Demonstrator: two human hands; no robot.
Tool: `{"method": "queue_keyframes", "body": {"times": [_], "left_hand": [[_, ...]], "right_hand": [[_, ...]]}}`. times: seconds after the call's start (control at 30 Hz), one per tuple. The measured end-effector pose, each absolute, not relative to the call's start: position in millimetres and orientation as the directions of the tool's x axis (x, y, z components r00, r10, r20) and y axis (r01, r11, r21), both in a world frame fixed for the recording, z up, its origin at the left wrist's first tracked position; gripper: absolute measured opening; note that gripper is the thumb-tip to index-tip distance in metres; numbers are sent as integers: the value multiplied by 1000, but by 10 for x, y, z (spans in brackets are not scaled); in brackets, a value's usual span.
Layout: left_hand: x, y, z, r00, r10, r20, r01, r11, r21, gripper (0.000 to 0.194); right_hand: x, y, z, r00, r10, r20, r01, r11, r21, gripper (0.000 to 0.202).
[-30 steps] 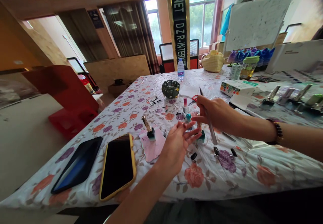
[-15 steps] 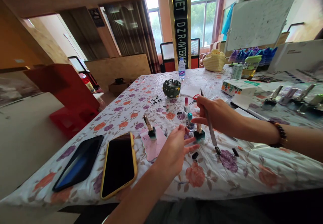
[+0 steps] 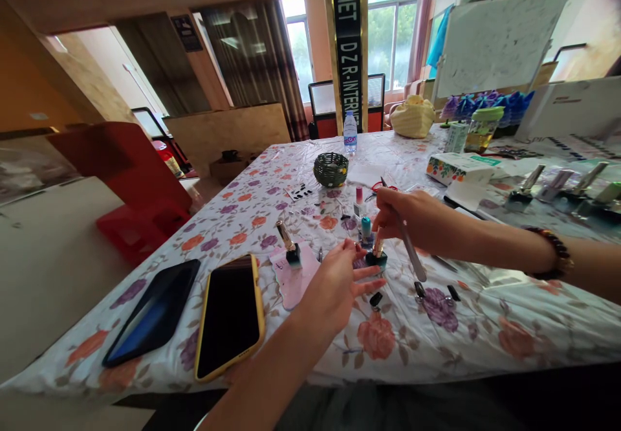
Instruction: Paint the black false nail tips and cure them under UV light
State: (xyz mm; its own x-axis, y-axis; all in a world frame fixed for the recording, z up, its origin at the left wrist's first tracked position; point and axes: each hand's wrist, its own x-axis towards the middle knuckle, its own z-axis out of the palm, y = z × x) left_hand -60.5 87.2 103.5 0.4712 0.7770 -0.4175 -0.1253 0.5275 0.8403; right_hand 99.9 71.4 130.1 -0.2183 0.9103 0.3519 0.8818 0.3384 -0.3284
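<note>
My right hand (image 3: pixel 402 214) holds metal tweezers (image 3: pixel 411 250) slanting down to the right, and its fingertips touch the gold cap of a dark green polish bottle (image 3: pixel 376 259). Beside that bottle is my left hand (image 3: pixel 342 279), with some fingers stretched out and the thumb and index finger close together; whether anything small is between them cannot be made out. A teal-capped bottle (image 3: pixel 366 227) and a pink-capped bottle (image 3: pixel 358 203) stand just behind. Black nail tips (image 3: pixel 376 299) lie on the cloth in front. Another dark green bottle (image 3: pixel 292 255) stands on a pink card (image 3: pixel 291 285).
Two phones, one black (image 3: pixel 152 314) and one yellow-cased (image 3: pixel 230 318), lie at the left. Farther back are a woven basket (image 3: pixel 330 171), a water bottle (image 3: pixel 350 134) and red-handled scissors (image 3: pixel 383 187). Several polish bottles (image 3: pixel 528 185) and a patterned box (image 3: pixel 456 169) are at the right.
My right hand has lowered and its fingers have closed on the gold cap. The green bottle has shifted slightly left, closer to my left hand. The tweezers have tilted and moved a little right.
</note>
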Motion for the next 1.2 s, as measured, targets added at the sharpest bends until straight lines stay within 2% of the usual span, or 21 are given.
{"method": "queue_keyframes", "body": {"times": [0.1, 0.23, 0.47, 0.67, 0.9, 1.03, 1.2], "left_hand": [[-607, 882, 1027, 471, 773, -425, -126, 536, 835, 8], [-597, 900, 1014, 472, 775, -420, -136, 535, 834, 8], [-592, 908, 1014, 474, 776, -415, -146, 534, 833, 5], [-595, 924, 1000, 487, 773, -407, -159, 537, 829, 6], [-597, 927, 1013, 491, 774, -400, -156, 530, 834, 7], [-594, 926, 1004, 489, 779, -393, -159, 522, 838, 4], [-592, 943, 983, 484, 785, -386, -161, 514, 842, 3]], "right_hand": [[1023, 712, 1311, -243, 908, 342, 874, 358, -328, 16], [1014, 723, 1285, -215, 909, 356, 898, 327, -295, 29], [967, 746, 1264, -278, 892, 357, 864, 395, -313, 14], [994, 782, 1217, -259, 885, 387, 875, 384, -294, 19], [999, 761, 1243, -306, 877, 370, 850, 426, -308, 8], [1005, 768, 1207, -265, 883, 387, 871, 391, -296, 17], [1003, 770, 1251, -269, 889, 371, 857, 397, -328, 10]]}}
